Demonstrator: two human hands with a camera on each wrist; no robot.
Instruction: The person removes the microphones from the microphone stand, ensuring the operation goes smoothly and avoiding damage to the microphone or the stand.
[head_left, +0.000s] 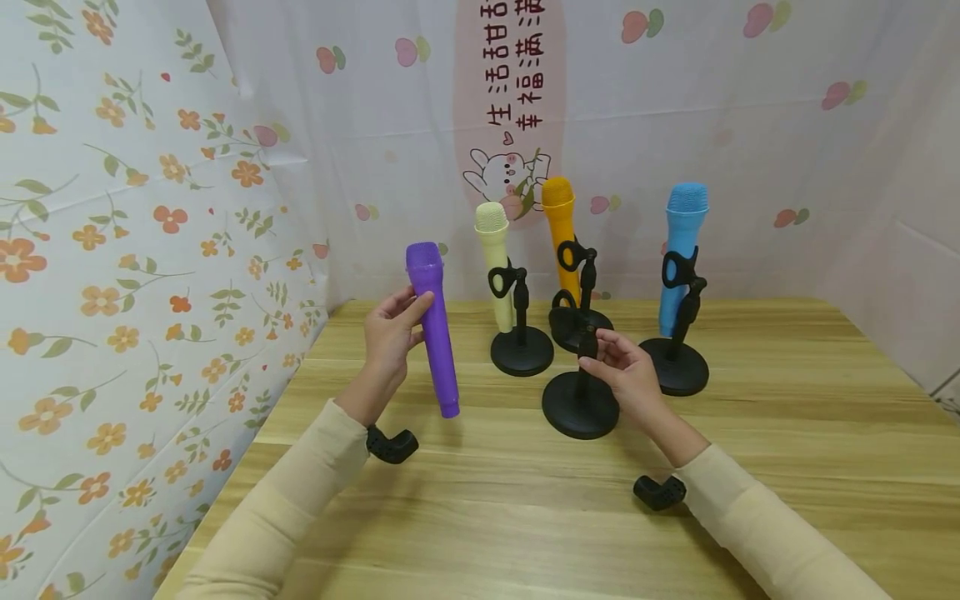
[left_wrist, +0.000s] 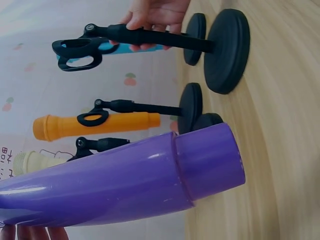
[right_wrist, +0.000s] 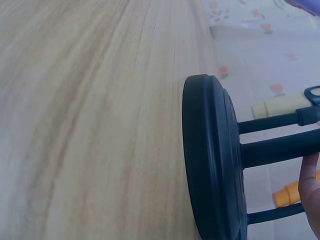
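Note:
My left hand (head_left: 388,333) grips a purple microphone (head_left: 440,354) near its head, which points up; the lower end hangs over the table. In the left wrist view this purple microphone (left_wrist: 115,182) fills the foreground. My right hand (head_left: 630,375) pinches the pole of a black desktop microphone stand (head_left: 581,408) between thumb and fingers. That stand's round base (right_wrist: 212,155) rests on the table, and its clip (left_wrist: 80,54) holds nothing. The purple microphone is to the left of this stand, apart from it.
Behind stand three more black stands, holding a cream microphone (head_left: 495,250), an orange microphone (head_left: 560,225) and a blue microphone (head_left: 681,242) in their clips. The wooden table (head_left: 495,517) meets a printed cloth backdrop (head_left: 360,125) at the back and a floral cloth (head_left: 135,250) at left.

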